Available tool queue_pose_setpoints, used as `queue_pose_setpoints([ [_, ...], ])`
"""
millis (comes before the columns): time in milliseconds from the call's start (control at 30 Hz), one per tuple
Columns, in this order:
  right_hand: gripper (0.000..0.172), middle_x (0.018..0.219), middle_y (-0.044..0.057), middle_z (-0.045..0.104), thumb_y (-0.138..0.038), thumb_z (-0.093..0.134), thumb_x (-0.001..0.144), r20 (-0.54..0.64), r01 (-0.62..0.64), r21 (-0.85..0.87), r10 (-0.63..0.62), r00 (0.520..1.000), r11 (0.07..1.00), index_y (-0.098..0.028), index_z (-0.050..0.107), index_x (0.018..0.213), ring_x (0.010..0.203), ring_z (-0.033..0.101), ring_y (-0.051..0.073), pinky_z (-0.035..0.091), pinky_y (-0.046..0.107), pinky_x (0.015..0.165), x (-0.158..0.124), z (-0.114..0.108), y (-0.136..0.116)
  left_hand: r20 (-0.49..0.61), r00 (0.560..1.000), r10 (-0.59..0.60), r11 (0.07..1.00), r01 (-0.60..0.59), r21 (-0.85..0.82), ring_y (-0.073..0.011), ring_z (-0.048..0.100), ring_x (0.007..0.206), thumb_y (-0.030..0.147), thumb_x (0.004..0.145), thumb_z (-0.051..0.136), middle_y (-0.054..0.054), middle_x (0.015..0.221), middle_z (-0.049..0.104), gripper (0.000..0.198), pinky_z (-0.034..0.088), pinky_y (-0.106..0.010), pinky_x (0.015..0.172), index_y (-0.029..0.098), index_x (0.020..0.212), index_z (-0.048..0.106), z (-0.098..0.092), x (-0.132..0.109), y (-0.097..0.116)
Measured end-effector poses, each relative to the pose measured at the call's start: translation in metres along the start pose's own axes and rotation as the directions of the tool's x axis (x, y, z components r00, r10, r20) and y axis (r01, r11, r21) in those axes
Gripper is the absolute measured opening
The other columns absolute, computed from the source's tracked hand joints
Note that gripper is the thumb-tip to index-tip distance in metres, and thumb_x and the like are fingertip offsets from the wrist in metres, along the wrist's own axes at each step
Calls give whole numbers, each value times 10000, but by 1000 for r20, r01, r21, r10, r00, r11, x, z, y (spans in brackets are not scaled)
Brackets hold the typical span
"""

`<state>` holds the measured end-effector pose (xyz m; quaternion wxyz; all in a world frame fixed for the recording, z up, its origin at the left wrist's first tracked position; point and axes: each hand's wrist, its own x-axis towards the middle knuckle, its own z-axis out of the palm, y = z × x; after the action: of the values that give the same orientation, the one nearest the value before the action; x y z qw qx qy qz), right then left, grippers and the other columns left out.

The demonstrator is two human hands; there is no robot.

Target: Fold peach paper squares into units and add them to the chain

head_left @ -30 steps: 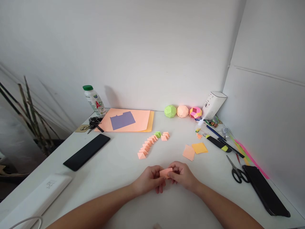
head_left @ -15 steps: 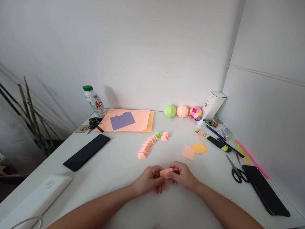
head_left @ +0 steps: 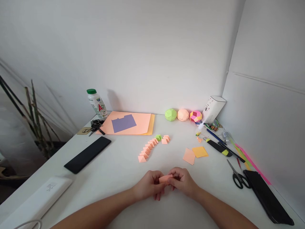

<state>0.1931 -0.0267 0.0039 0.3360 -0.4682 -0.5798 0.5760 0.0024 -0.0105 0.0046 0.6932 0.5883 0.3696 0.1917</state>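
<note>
Both my hands meet low in the middle of the white table (head_left: 114,171). My left hand (head_left: 148,185) and my right hand (head_left: 183,182) pinch a small folded peach paper piece (head_left: 165,178) between their fingertips, fingers curled. Just beyond them a curved row of folded peach paper units (head_left: 149,147) lies on the table, ending near a green folded unit (head_left: 158,137). Two loose paper squares, one peach (head_left: 189,156) and one orange (head_left: 199,151), lie to the right of that row.
Three paper balls (head_left: 183,115) and a white box (head_left: 213,108) stand at the back wall. Peach sheets with a purple cutout (head_left: 127,123), a bottle (head_left: 97,102) and keys (head_left: 96,125) are back left. Black slabs (head_left: 87,154) (head_left: 269,197), scissors (head_left: 237,176) and pens (head_left: 220,143) flank the hands.
The view has tilted slightly, so everything sits a little lower in the frame. My hands still hold the peach piece in the same pinch, with only small finger shifts.
</note>
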Motion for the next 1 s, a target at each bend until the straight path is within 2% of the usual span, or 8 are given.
queue_pose_setpoints([
  [100,183,651,5,643,-361,615,784,6,65,-22,-65,998,998,-179,605,783,531,570,131,479,260,508,-1,2,1,-3,1000,13,1000,-12,28,-111,543,445,443,778,571,16,528,589,296,389,-204,438,151,734,572,1,-1,0],
  [233,179,638,4,648,-364,615,784,-18,123,-83,-125,992,989,-186,614,756,503,566,128,473,257,495,-3,4,0,-12,999,36,999,-36,21,-110,533,444,310,756,583,23,511,578,163,380,-203,439,149,727,581,2,0,-3],
  [367,138,625,-3,619,-319,601,783,-32,132,-123,-137,990,984,-182,610,763,513,549,123,455,246,502,-3,5,-1,-32,997,71,996,-70,47,-101,497,411,210,743,549,39,454,540,78,358,-199,424,148,711,582,3,1,-4],
  [500,96,700,2,602,-224,588,756,34,111,-143,-108,994,983,-166,601,831,619,542,133,426,238,555,-2,4,-1,-55,994,98,993,-94,65,-96,482,388,176,742,517,44,424,515,68,349,-195,407,148,691,552,5,2,-3],
  [600,43,673,-1,571,-195,563,736,52,64,-166,-56,997,984,-153,573,736,610,507,129,390,233,542,-1,3,-1,-63,992,111,992,-107,65,-92,473,383,168,745,503,46,422,511,69,345,-190,403,153,685,530,5,3,-4],
  [700,70,597,-20,508,-162,526,713,32,43,-217,-37,999,975,-154,526,643,552,443,108,332,219,495,0,5,0,-70,991,116,991,-110,82,-93,470,375,166,744,493,48,413,503,83,335,-188,393,157,666,519,6,3,-6],
  [833,133,526,-47,403,-117,504,645,2,77,-315,-80,997,946,-168,428,549,499,360,86,256,207,447,0,8,2,-43,992,115,987,-110,113,-87,459,373,139,722,493,52,410,498,82,331,-184,395,155,652,531,7,4,-8],
  [1000,143,502,-50,414,-106,495,620,4,86,-323,-89,996,942,-171,405,530,478,375,83,263,203,435,0,5,2,-35,994,100,990,-96,100,-80,451,358,162,726,515,58,392,485,108,328,-179,389,149,620,529,6,2,-3],
])
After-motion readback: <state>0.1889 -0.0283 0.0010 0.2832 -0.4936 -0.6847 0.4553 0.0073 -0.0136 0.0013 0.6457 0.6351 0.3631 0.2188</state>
